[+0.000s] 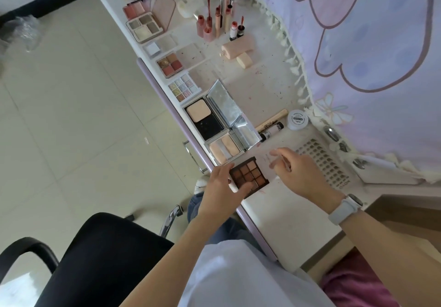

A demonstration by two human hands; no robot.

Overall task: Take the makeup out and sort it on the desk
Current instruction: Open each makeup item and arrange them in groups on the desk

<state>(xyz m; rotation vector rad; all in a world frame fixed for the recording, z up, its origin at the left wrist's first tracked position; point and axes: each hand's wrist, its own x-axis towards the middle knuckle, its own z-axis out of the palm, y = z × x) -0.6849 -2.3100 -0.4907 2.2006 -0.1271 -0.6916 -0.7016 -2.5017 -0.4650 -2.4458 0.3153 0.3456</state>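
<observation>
Left hand (220,184) grips the brown eyeshadow palette (249,175) at its near-left edge, thumb over the front corner, palette lying flat on the desk (286,213) near the front edge. Right hand (296,170) hovers just right of the palette, fingers loosely curled, holding nothing visible; white watch (344,207) on that wrist. Beyond the palette, a row of open palettes runs along the desk's front edge: highlighter compact (224,148) touching a black powder compact (205,119), then a small glitter palette (183,87) and a red-toned quad (170,64). Lip gloss tubes (216,21) stand grouped farther back. White jar (297,119) sits near the fringed cloth (358,32). Black chair (95,259) at lower left.
</observation>
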